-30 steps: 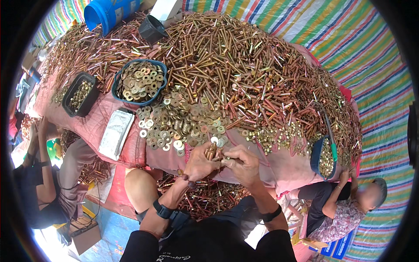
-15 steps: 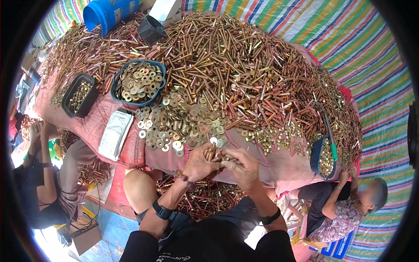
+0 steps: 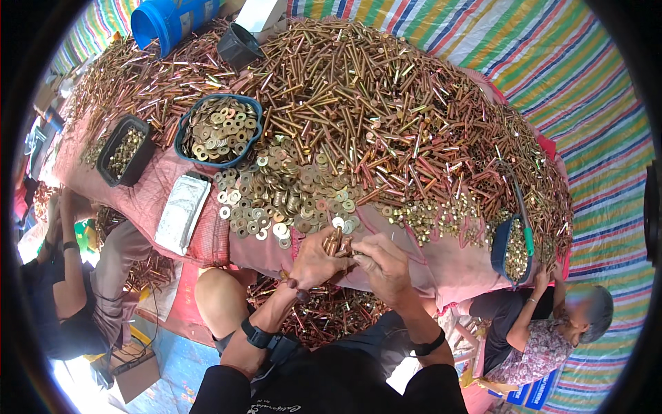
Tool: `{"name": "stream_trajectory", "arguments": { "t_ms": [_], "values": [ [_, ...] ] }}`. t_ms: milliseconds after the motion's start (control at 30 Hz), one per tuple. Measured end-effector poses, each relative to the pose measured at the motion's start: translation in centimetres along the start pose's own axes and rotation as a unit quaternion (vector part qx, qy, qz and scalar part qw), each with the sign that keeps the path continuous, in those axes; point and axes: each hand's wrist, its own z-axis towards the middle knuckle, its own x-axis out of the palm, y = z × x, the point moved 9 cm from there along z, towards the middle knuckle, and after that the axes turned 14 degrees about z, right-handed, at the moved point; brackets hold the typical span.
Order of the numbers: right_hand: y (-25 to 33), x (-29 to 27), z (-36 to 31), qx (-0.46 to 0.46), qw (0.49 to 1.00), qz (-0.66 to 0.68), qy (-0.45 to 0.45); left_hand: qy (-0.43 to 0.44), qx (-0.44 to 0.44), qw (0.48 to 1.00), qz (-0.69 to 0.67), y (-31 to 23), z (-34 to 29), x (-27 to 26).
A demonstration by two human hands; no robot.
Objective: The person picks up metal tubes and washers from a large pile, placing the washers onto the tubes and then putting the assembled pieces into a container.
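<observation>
Left hand (image 3: 315, 261) clasps several bolts (image 3: 335, 243) in the head view, near loose washers (image 3: 289, 200); right hand (image 3: 386, 265) bends narrowly beside them, any contents hidden. It has shifted slightly since a moment ago, suggesting the same bunch is being handled.

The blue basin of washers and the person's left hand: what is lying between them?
In the head view, a loose pile of washers lies between the blue basin and the left hand.
</observation>
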Motion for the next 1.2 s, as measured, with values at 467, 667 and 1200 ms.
{"name": "stream_trajectory", "arguments": {
  "t_ms": [467,667,1200],
  "values": [
    [-0.8,-0.4,-0.1,-0.004,0.999,0.033,-0.024,-0.008,0.011,1.0,0.012,0.7,0.3,0.1],
    [-0.4,-0.2,0.0,0.006,0.999,0.042,0.016,-0.013,0.027,0.999,0.035,0.3,0.2,0.0],
    [-2.6,-0.4,-1.0,0.137,0.986,0.074,-0.067,-0.034,0.051,0.997,0.044,0.5,0.4,-0.1]
  ]
}}
